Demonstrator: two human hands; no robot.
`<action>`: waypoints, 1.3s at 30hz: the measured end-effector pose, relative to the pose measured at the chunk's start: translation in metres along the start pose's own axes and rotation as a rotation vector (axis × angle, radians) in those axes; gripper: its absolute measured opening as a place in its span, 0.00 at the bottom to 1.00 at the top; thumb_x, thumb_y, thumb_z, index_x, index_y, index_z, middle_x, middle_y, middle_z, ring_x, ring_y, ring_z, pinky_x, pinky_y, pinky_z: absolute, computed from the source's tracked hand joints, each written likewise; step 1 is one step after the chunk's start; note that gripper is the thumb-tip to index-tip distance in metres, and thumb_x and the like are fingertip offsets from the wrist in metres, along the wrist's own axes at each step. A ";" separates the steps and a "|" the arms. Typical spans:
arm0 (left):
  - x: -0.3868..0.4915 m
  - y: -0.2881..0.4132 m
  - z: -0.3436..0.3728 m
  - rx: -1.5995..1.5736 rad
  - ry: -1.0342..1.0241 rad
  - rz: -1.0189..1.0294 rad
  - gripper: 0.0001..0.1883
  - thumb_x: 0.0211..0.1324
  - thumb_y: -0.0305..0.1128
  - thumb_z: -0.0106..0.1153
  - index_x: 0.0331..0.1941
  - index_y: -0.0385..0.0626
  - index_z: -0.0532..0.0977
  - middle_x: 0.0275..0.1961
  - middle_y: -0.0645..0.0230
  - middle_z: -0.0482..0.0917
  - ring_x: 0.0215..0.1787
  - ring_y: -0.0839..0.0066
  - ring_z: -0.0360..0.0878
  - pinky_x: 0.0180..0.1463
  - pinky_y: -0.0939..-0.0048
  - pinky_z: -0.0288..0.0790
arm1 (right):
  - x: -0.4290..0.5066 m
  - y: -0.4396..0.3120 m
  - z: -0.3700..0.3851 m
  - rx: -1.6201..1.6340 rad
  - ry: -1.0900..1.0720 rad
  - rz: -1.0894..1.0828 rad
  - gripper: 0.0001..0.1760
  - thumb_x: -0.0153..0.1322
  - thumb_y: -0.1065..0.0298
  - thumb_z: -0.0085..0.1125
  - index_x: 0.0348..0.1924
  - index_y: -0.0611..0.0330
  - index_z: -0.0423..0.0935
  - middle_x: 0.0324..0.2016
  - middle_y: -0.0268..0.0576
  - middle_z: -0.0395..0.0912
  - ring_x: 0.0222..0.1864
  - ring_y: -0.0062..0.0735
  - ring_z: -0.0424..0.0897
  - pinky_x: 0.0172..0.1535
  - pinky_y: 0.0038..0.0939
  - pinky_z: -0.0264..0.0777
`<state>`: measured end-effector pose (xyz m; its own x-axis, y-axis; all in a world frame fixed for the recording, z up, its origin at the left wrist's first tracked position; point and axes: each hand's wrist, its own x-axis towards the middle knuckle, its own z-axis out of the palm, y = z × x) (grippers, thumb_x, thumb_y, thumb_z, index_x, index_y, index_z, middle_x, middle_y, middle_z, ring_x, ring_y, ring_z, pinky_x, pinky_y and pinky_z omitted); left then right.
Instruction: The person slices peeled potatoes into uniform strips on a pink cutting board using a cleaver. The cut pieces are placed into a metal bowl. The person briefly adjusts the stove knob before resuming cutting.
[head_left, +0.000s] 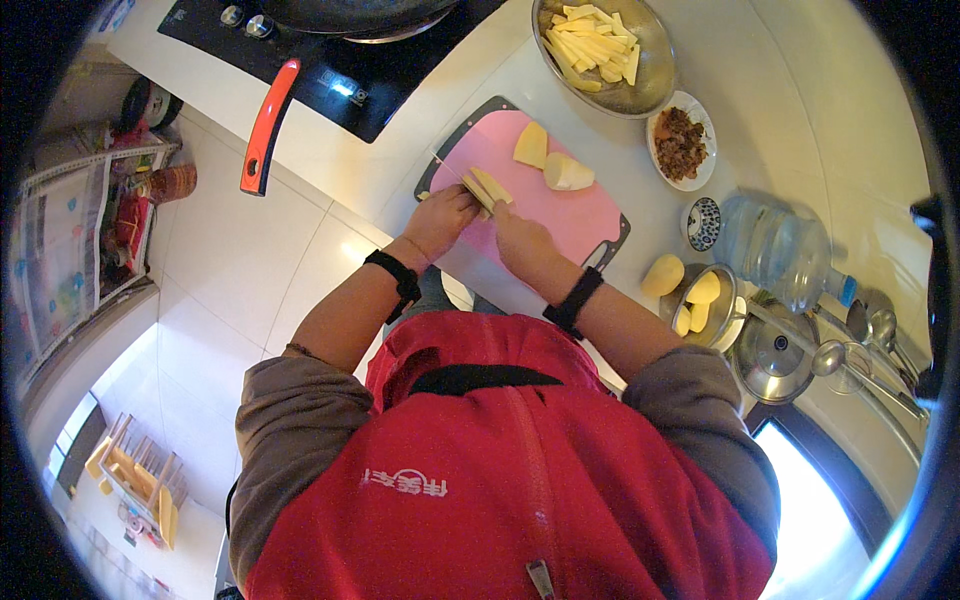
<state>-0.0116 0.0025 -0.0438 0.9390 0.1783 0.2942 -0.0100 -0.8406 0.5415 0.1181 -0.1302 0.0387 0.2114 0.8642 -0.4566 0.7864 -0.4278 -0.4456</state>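
On a pink cutting board (555, 217) with a dark rim, a knife (444, 163) shows mostly as a thin, edge-on blade line. Its handle is hidden in my right hand (523, 238), which is closed around it. My left hand (448, 214) presses with bent fingers on cut potato slices (487, 187) beside the blade. Part of those slices lies under the fingers. Toward the board's far side rest two larger peeled potato pieces, a wedge (531, 145) and a rounded chunk (568, 172).
A metal bowl (652, 82) of potato strips and a plate (709, 176) of brown chopped food stand behind the board. At right are a whole potato (662, 274), another bowl (725, 279) with potatoes and a plastic water bottle (780, 251). The red pan handle (270, 124) juts past the counter edge.
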 end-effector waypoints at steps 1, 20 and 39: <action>0.000 0.000 -0.002 0.014 0.001 0.008 0.10 0.49 0.28 0.52 0.37 0.43 0.79 0.40 0.65 0.80 0.47 0.63 0.77 0.52 0.64 0.74 | 0.007 0.001 0.004 -0.011 0.008 -0.001 0.12 0.70 0.73 0.45 0.45 0.66 0.60 0.24 0.63 0.78 0.27 0.67 0.79 0.30 0.59 0.71; -0.008 0.002 -0.002 -0.124 -0.040 -0.120 0.12 0.51 0.27 0.53 0.40 0.42 0.79 0.43 0.61 0.80 0.48 0.60 0.78 0.53 0.64 0.74 | -0.004 -0.014 -0.002 0.019 0.017 -0.032 0.12 0.69 0.73 0.46 0.45 0.65 0.60 0.27 0.63 0.79 0.29 0.64 0.81 0.32 0.58 0.72; 0.087 -0.007 -0.010 0.159 -0.621 0.024 0.14 0.57 0.29 0.53 0.47 0.42 0.75 0.46 0.58 0.78 0.51 0.56 0.75 0.55 0.57 0.71 | -0.104 0.079 -0.016 0.350 0.253 0.510 0.26 0.72 0.64 0.52 0.59 0.69 0.59 0.35 0.70 0.79 0.40 0.69 0.79 0.42 0.55 0.73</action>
<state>0.0664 0.0291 -0.0139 0.9638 -0.1312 -0.2321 -0.0274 -0.9147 0.4032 0.1679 -0.2493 0.0634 0.6699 0.5481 -0.5009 0.3258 -0.8232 -0.4650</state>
